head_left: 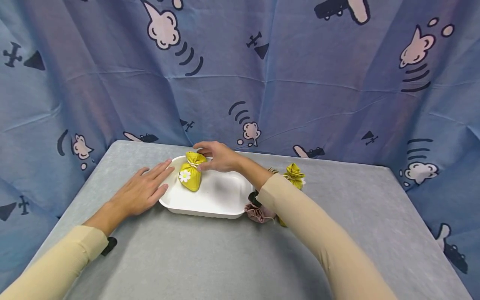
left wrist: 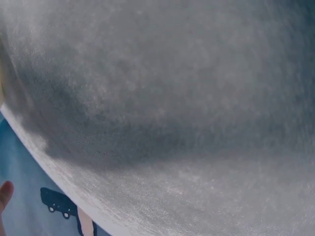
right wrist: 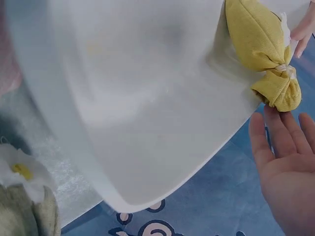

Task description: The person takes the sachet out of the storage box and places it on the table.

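Note:
A yellow cloth drawstring pouch with a white daisy lies at the left end of a white tray, its gathered top over the far rim. My right hand is at that top; in the right wrist view its straight fingertips meet the gathered end of the pouch, the palm uncurled. At the tray's left wall my left hand lies with fingers extended along the rim. The left wrist view catches mostly grey tabletop and a fingertip at its edge.
Right of the tray, partly behind my right forearm, sit another yellow pouch and a dusty pink pouch. A pouch with a white flower shows in the right wrist view. A blue patterned curtain hangs behind the grey table.

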`<act>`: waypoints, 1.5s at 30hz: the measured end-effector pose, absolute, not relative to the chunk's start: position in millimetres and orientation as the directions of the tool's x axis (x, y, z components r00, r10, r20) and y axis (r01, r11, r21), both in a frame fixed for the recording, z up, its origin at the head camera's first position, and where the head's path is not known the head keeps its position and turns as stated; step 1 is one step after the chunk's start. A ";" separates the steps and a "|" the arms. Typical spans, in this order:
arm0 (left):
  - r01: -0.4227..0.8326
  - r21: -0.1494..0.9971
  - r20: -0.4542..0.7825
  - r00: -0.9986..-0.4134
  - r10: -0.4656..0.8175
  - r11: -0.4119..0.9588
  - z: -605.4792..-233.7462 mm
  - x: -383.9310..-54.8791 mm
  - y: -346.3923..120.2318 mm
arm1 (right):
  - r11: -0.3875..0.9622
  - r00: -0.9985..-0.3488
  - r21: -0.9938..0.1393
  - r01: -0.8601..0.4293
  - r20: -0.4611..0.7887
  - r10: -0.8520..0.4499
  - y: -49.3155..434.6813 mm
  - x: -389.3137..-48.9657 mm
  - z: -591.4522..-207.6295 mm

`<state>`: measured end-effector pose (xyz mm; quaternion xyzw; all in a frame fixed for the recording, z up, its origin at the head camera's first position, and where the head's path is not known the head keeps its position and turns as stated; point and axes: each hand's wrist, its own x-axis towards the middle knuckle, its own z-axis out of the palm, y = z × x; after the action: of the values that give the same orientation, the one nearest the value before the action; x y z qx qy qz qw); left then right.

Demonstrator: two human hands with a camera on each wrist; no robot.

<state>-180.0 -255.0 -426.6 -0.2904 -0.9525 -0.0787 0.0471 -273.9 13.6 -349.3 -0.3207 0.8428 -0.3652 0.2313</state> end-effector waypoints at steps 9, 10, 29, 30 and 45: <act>0.556 0.133 0.140 -0.830 0.540 0.820 -426.9 -179.6 -254.8 | 0.536 -0.673 -0.749 -0.390 -0.166 -0.721 5.4 -271.0 -352.1; 0.555 0.135 0.139 -0.831 0.539 0.821 -427.1 -179.5 -254.7 | 0.532 -0.665 -0.750 -0.394 -0.167 -0.728 4.3 -269.8 -352.2; 0.566 0.141 0.163 -0.823 0.544 0.813 -428.4 -180.0 -256.5 | 0.508 -0.648 -0.736 -0.446 -0.126 -0.751 -23.8 -266.5 -363.1; 0.565 0.142 0.162 -0.823 0.544 0.813 -428.6 -179.9 -256.4 | 0.516 -0.651 -0.731 -0.448 -0.129 -0.748 -25.0 -266.5 -363.8; 0.581 0.146 0.202 -0.810 0.551 0.800 -429.6 -180.6 -256.8 | 0.569 -0.720 -0.690 -0.448 -0.099 -0.687 -22.2 -263.5 -360.3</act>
<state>-180.6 -256.8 -429.6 -0.2994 -0.9459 -0.1007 0.0747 -263.5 -22.2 -360.3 -0.3272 0.8670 -0.3292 0.1814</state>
